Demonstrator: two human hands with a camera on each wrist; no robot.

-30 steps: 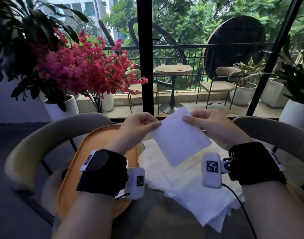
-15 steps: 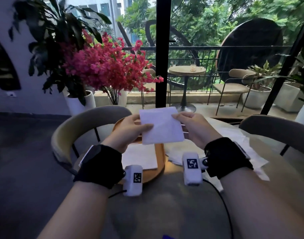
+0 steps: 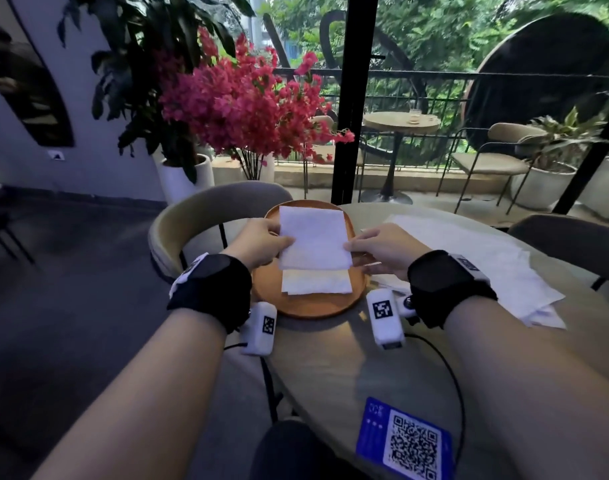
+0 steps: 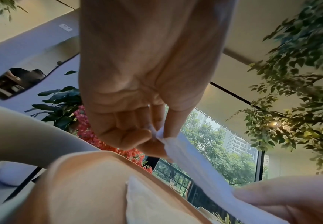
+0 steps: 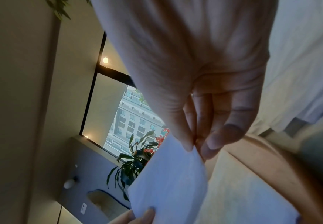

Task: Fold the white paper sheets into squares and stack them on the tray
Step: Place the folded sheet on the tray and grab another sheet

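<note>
A folded white paper square [image 3: 313, 237] hangs just above the round orange tray [image 3: 317, 306], held at its two near corners. My left hand [image 3: 261, 242] pinches its left edge between thumb and fingers; the pinch shows in the left wrist view [image 4: 161, 136]. My right hand [image 3: 375, 249] pinches the right edge, thumb above and fingers below [image 5: 194, 147]. On the tray, under the held square [image 5: 168, 181], lies a stack of folded squares [image 3: 316, 281], also seen as a cream sheet [image 4: 147, 204]. Unfolded white sheets [image 3: 476, 258] lie spread on the table to the right.
The round table [image 3: 330, 368] bears a blue QR card [image 3: 405, 441] near its front edge. A beige chair [image 3: 199, 209] stands behind the tray, another chair [image 3: 573, 233] at the right. Potted plants and pink flowers [image 3: 240, 98] stand beyond.
Both hands have carried the folded square leftward, from over the loose sheets to above the tray, and lowered it toward the stack. The head view has turned left and down with them.
</note>
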